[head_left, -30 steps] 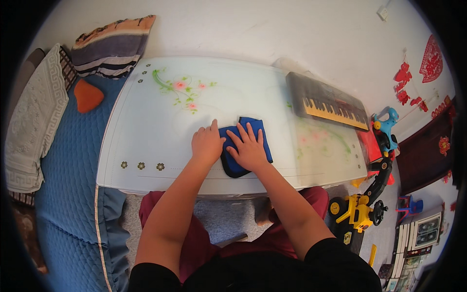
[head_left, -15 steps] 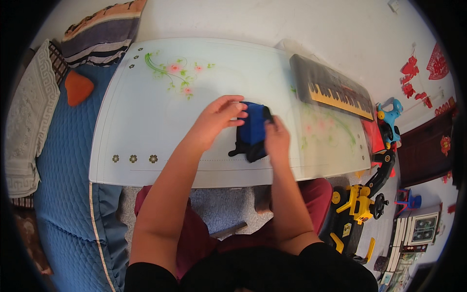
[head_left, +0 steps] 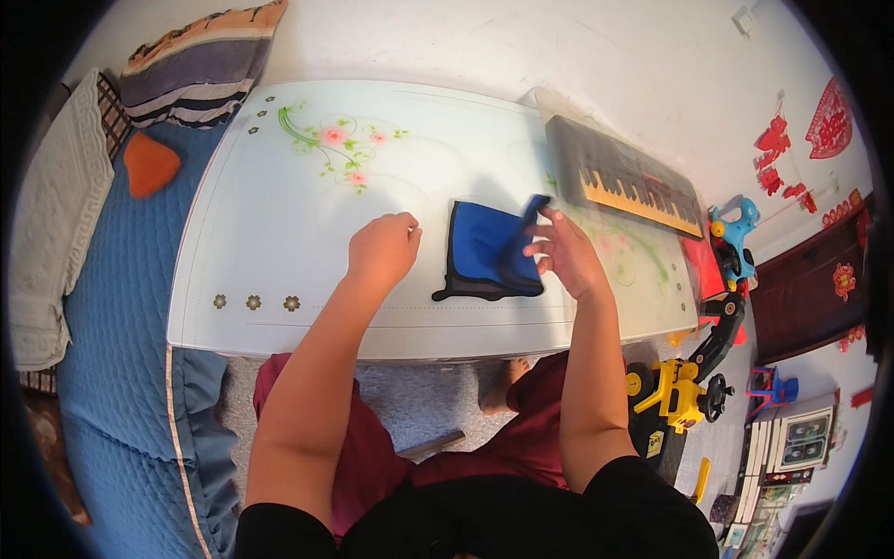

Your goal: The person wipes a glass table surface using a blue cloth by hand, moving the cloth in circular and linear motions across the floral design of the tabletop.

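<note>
A flat blue fabric piece with black edging (head_left: 480,242), perhaps a pouch, lies on the white table. Its right side stands up as a blurred flap, and a black strip or cord runs along its near edge. My right hand (head_left: 570,256) is just right of that flap with its fingers apart. The fingertips are close to the flap; whether they touch it is unclear. Left of the fabric, my left hand (head_left: 385,250) hovers over the table, its fingers curled in and nothing visible in them.
A covered electronic keyboard (head_left: 629,177) rests at the table's far right. To the right stand a yellow and black ride-on toy (head_left: 680,391) and a blue one (head_left: 736,228). A blue quilted bed or sofa (head_left: 121,307) with an orange cushion (head_left: 150,165) flanks the left side.
The fabric has gone from folded narrow to spread wider, its right flap swinging rightward. My left hand has let go and drawn back to the left; my right hand has moved right and opened.
</note>
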Motion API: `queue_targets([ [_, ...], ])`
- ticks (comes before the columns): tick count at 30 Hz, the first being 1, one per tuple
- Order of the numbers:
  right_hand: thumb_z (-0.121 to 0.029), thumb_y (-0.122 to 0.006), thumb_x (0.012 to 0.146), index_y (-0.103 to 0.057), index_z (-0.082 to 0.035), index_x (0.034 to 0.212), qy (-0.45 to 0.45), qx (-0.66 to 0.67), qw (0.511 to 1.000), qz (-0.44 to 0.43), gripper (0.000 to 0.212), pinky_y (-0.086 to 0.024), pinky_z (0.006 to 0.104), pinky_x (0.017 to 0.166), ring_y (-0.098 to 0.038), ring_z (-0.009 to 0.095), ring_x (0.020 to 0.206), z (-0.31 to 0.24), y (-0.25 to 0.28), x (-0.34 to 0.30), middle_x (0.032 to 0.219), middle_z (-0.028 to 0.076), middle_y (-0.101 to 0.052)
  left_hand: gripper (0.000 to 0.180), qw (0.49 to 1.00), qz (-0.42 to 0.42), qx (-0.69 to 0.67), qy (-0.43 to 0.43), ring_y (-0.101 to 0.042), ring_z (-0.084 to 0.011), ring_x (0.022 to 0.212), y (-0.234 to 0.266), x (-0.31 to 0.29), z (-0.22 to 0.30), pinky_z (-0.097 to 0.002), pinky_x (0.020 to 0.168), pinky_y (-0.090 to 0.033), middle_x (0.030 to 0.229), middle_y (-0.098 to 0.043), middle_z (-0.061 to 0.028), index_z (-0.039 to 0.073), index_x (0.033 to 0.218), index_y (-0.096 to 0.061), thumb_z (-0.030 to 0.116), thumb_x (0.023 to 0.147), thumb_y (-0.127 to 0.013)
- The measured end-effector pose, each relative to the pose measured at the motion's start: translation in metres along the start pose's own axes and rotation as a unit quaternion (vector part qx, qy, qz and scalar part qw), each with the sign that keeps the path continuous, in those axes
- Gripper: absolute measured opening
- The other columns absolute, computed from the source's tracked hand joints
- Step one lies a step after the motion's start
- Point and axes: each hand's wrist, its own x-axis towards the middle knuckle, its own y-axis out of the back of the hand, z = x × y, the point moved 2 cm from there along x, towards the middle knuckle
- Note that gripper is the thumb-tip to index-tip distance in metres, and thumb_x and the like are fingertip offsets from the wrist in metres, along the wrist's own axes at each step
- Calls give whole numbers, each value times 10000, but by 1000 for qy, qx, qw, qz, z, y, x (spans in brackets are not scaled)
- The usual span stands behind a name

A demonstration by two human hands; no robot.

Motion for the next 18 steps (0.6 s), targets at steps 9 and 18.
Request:
queue_targets([
  [9,-148,-588,991,-661,-52,1219,299,-469,829,63,258,-463,456,1051,-557,370,1269,59,-50,43,1324,168,-631,287,998,-36,45,-30,-694,-297,1004,3,-4,-5,-416,869,-544,1038,-746,-104,114,1164,-721,309,982,-615],
  [18,-669,-365,1014,-346,-273,1593,153,-668,728,4,701,-60,707,1191,-138,383,1562,76,-101,112,1692,81,-230,534,981,-34,152,-115,-468,-405,1375,-9,-20,-8,-515,1123,-401,1451,-532,-204,70,1359,-608,290,894,-748],
])
